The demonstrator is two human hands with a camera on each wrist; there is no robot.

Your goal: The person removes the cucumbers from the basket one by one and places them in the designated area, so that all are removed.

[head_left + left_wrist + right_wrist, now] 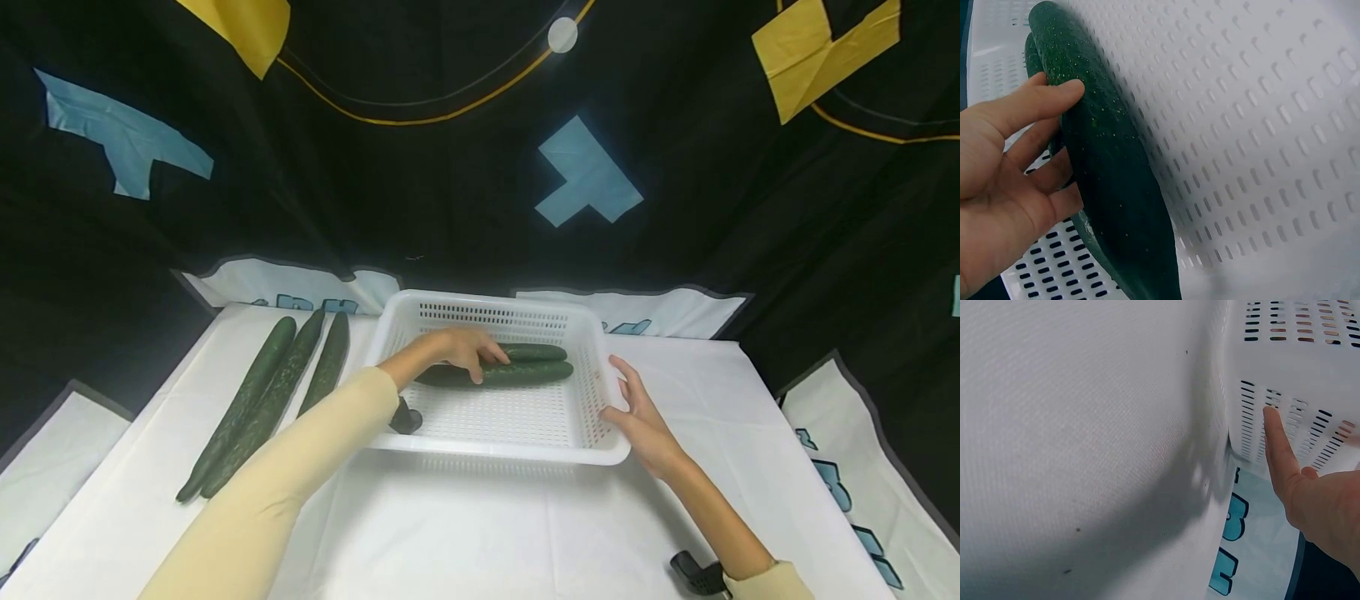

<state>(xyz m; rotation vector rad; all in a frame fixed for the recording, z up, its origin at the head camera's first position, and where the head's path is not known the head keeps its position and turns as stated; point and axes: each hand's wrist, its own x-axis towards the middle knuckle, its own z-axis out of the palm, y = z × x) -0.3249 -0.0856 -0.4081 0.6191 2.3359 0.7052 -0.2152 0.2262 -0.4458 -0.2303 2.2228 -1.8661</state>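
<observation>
A white perforated plastic basket [480, 452] sits on the table, with two long green cucumbers lying side by side across it. My left hand [463, 346] reaches in over them and holds the nearer cucumber [525, 374]. In the left wrist view the thumb of the left hand [1022, 150] lies on that cucumber [1116, 169], while the other fingers go down behind its edge, their tips partly hidden. The farther cucumber [536, 352] is mostly covered by the hand. My right hand [643, 421] touches the basket's right end, its fingers extended along the outer wall [1250, 362].
Three more cucumbers lie lengthwise left of the basket, the outermost cucumber [240, 408] farthest left. White cloth covers the table [450, 533]. A black curtain [420, 200] with blue and yellow patches hangs behind. A black wrist device [697, 573] shows at the right sleeve.
</observation>
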